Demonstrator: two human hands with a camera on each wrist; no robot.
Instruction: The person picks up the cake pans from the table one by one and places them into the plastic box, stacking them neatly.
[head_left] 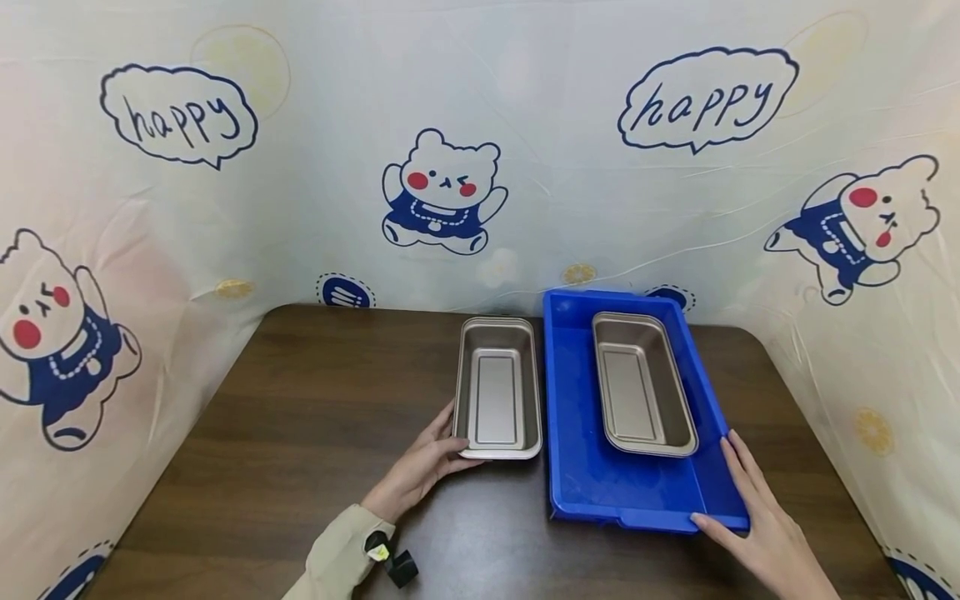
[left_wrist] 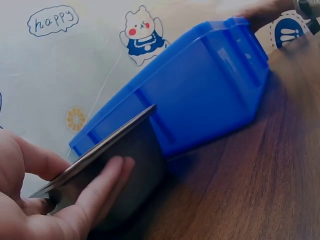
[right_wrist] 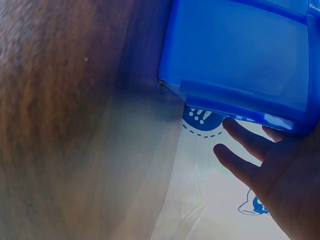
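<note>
My left hand [head_left: 422, 468] grips a metallic loaf pan [head_left: 497, 396] at its near left corner. The thumb lies over the rim, and the fingers press the outer wall, as the left wrist view shows. That pan stands just left of a blue plastic tray [head_left: 585, 483]. Inside the tray sits a second loaf pan [head_left: 632, 392] of the same kind, toward the tray's far right. At the tray's near right corner is my right hand [head_left: 772, 529], its thumb at the front rim and its fingers along the right side. Those fingers look straight and spread in the right wrist view.
A dark brown wooden table [head_left: 300, 417] carries everything. Its far edge meets a pale cloth backdrop [head_left: 555, 217] printed with bears and the word happy, which also hangs along both sides. A black strap [head_left: 393, 560] dangles from the left sleeve.
</note>
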